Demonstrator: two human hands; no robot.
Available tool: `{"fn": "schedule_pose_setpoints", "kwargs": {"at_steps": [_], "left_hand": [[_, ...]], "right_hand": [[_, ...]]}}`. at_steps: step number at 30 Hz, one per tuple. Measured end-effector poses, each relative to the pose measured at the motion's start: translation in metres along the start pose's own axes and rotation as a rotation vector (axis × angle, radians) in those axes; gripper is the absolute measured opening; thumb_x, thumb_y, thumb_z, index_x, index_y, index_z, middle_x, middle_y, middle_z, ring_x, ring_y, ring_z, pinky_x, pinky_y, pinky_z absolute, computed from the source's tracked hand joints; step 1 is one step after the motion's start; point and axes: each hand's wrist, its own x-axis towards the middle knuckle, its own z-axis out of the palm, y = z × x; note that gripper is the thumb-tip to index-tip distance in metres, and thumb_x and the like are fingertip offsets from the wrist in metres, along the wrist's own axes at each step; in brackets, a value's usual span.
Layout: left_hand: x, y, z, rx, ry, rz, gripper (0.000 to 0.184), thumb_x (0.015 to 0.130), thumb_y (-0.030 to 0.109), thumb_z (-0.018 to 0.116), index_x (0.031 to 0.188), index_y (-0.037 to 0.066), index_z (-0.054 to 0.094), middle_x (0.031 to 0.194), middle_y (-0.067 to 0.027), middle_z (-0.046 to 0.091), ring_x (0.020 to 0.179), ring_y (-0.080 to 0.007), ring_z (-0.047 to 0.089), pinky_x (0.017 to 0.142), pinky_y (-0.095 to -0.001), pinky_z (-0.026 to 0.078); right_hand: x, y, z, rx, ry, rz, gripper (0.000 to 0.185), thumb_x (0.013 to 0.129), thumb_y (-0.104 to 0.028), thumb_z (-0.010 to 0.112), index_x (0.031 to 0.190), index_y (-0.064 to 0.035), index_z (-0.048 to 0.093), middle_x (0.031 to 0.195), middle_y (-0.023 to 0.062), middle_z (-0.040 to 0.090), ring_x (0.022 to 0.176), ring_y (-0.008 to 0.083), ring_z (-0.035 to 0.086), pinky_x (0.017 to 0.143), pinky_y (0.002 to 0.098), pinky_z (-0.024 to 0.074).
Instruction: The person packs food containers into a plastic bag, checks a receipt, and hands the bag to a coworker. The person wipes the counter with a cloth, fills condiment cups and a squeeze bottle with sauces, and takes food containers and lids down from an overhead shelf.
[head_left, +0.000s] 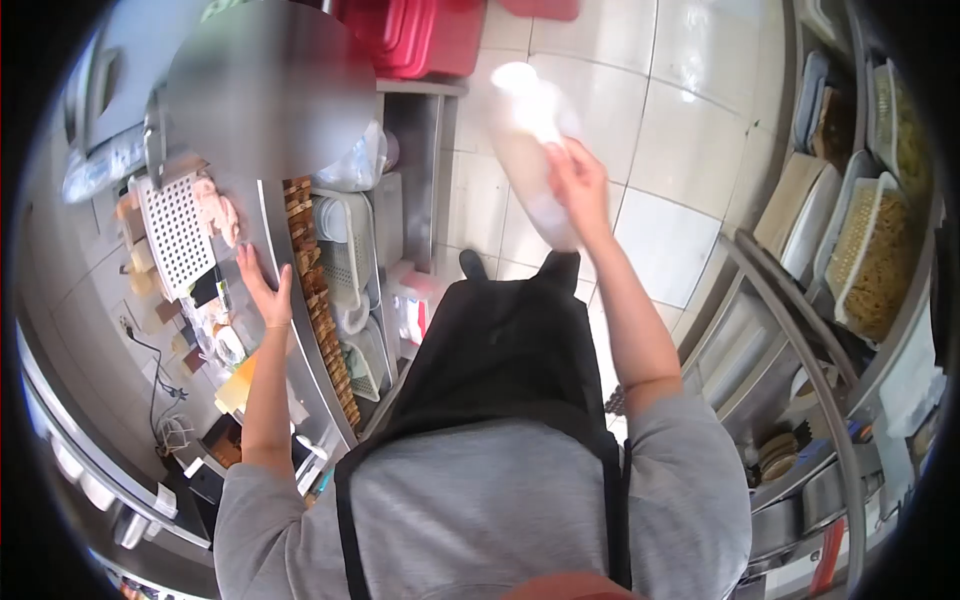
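My right hand (578, 180) pinches the edge of a translucent whitish object (530, 150) over the floor tiles. Motion blurs it, so I cannot tell its kind; it looks long with rounded ends. On the left, my left hand (265, 288) is open, fingers spread, by the edge of the steel counter (272, 225); whether it touches the metal I cannot tell. Just beyond its fingertips is a crumpled pinkish thing (216, 210) beside a white perforated basket (178, 232).
Under the counter are shelves with plastic baskets (343, 250). A large blurred grey shape (265, 90) fills the upper left. Red bins (425, 38) stand ahead. At right, a metal rail (800, 350) runs before racks holding a basket of brownish food (868, 265).
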Motion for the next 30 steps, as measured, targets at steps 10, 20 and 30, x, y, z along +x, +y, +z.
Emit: {"fn": "schedule_pose_setpoints", "kwargs": {"at_steps": [10,20,30], "left_hand": [[0.0,-0.008,-0.005,0.204,0.072,-0.047,0.079,0.07,0.048,0.068,0.135,0.012,0.039,0.143,-0.0162,0.029,0.132,-0.0385,0.024,0.106,-0.0494,0.021],[0.047,0.086,-0.236,-0.252,0.27,0.256,0.049,0.082,0.041,0.06,0.122,0.014,0.052,0.13,-0.0126,0.045,0.119,-0.0303,0.045,0.096,-0.0393,0.038],[0.01,0.054,-0.358,0.294,-0.03,0.414,0.037,0.089,0.036,0.05,0.115,0.009,0.052,0.098,-0.0139,0.06,0.088,-0.0327,0.059,0.075,-0.0415,0.047]], "right_hand": [[-0.033,-0.208,0.002,0.243,-0.05,0.081,0.027,0.091,-0.028,0.055,0.098,-0.0035,0.062,0.066,-0.0021,0.051,0.046,0.0048,0.039,0.041,0.0202,0.0298],[-0.1,-0.33,0.109,0.161,-0.578,-0.243,0.032,0.093,-0.029,0.051,0.105,-0.0007,0.058,0.062,-0.0003,0.05,0.045,0.0053,0.04,0.04,0.0177,0.0265],[-0.179,-0.333,0.276,0.044,-1.102,-0.219,0.034,0.093,-0.031,0.05,0.104,0.0,0.06,0.053,-0.002,0.043,0.042,0.004,0.034,0.039,0.0184,0.0242]]}}
